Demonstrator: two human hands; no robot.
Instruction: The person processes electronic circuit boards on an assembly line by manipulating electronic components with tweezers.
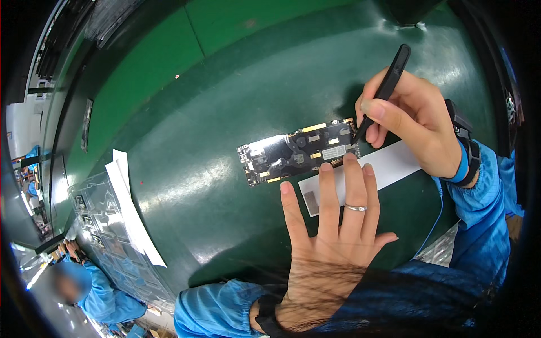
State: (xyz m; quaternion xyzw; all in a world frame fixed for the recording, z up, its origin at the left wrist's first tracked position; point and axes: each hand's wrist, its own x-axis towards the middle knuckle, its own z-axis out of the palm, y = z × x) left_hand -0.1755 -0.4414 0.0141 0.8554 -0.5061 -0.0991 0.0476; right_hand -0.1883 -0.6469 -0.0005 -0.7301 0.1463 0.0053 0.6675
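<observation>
A long, dark circuit board (293,151) lies flat on the green table mat, slightly tilted, with small gold and silver parts along it. My left hand (338,225) is palm down with its fingers spread. Its middle fingertips touch the board's near edge, and the fingers lie across a white strip (389,169). My right hand (414,115) grips black tweezers (391,76), pinched between thumb and fingers. The tweezers point down at the board's right end; whether the tip touches is too small to tell.
At left lies a clear plastic tray (107,225) with small boards in some pockets, and a white paper strip (135,208) along its edge. A blue cord (434,225) runs from my right wristband (461,163). Another person in blue (107,293) is at lower left. Hair strands cross the lower view.
</observation>
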